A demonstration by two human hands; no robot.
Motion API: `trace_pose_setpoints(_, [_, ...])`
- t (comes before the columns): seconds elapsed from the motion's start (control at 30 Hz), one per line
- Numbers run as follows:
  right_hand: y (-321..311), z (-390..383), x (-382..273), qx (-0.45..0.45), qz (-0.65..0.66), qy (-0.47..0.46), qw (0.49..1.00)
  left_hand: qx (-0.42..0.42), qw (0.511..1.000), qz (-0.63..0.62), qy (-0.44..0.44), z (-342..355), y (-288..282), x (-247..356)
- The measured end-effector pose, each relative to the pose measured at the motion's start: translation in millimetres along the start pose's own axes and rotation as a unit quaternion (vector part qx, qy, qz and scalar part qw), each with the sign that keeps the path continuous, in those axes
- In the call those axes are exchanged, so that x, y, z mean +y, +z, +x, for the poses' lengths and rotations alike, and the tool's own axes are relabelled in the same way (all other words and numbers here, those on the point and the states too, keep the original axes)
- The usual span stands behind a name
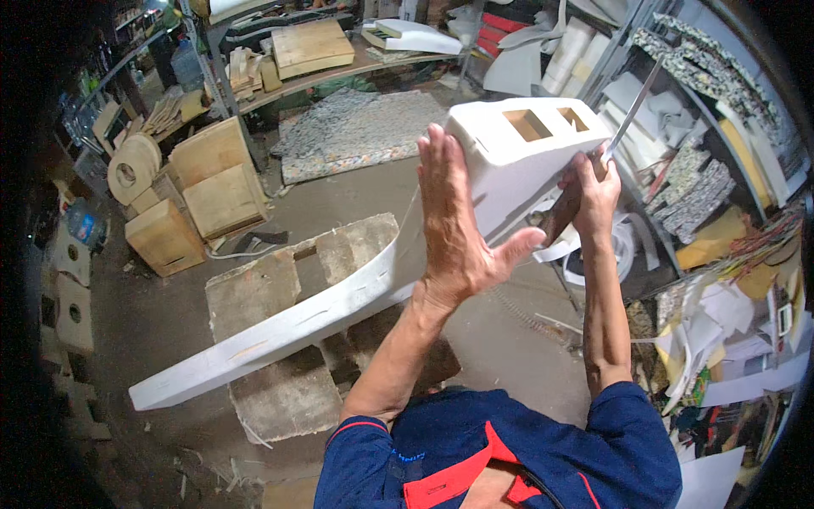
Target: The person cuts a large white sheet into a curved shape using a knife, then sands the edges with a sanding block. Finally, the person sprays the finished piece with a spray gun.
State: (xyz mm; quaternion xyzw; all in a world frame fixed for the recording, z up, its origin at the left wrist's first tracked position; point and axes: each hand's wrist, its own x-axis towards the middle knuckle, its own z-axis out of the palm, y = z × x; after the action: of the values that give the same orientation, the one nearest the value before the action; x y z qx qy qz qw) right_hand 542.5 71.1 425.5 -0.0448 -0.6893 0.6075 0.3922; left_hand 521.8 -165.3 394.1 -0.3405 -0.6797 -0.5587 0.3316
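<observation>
The white padded piece [526,168] stands tilted in front of the person, its block-shaped upper end between the 2 hands and its long, narrow arm running down to the lower left above a worn, flat brown sheet [254,305] on the floor [157,327]. The top of the block has 2 rectangular openings: the larger opening [527,125] shows tan inner walls, and the smaller opening [573,120] has a white pointed bit within. The left hand [458,229] lies flat over the block's near-left corner, 4 fingers straight and close together, thumb spread wide, gripping nothing. The right hand [596,188], at the block's right end, has its fingers curled closed on a long thin tool [636,103] that points up and to the right; its handle cannot be made out clearly. Of the containers, 1 blue bottle [81,222] stands at far left and 1 blue bottle [186,64] is near the rear rack; their contents cannot be determined. The rear shelf [297,83] carries a wooden panel [312,47] and a white shaped part [414,36]. Speckled foam strips [694,201] are stacked in the rack at right.
</observation>
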Motion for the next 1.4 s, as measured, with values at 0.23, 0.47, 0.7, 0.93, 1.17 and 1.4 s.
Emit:
trace_pose_setpoints(0.23, [-7.1, 6.8, 9.8, -0.01, -0.006, -0.015, 1.0, -0.007, 0.986, -0.152, -0.069, 9.1, -14.3, 11.5])
trace_pose_setpoints(0.47, [-29.2, 31.6, 34.6, -0.015, -0.09, 0.05, 0.995, 0.036, 0.996, 0.077, -0.013, -15.7, 11.9, -3.1])
trace_pose_setpoints(0.7, [-28.3, 31.8, 47.1, 0.005, -0.047, -0.023, 0.999, -0.11, 0.946, 0.184, -0.245, -165.9, -18.2, -60.3])
trace_pose_setpoints(0.93, [-22.6, 24.4, 24.6, -0.022, -0.084, 0.017, 0.996, -0.141, 0.875, 0.332, -0.324, -236.3, -144.3, -79.9])
trace_pose_setpoints(1.17, [-38.1, 20.6, 22.4, 0.056, -0.212, -0.021, 0.975, -0.178, 0.817, 0.458, -0.302, -298.0, -302.3, -112.6])
trace_pose_setpoints(1.4, [-17.7, -51.1, -28.5, 0.158, -0.291, -0.051, 0.942, -0.196, 0.695, 0.545, -0.427, -312.8, -417.4, -110.3])
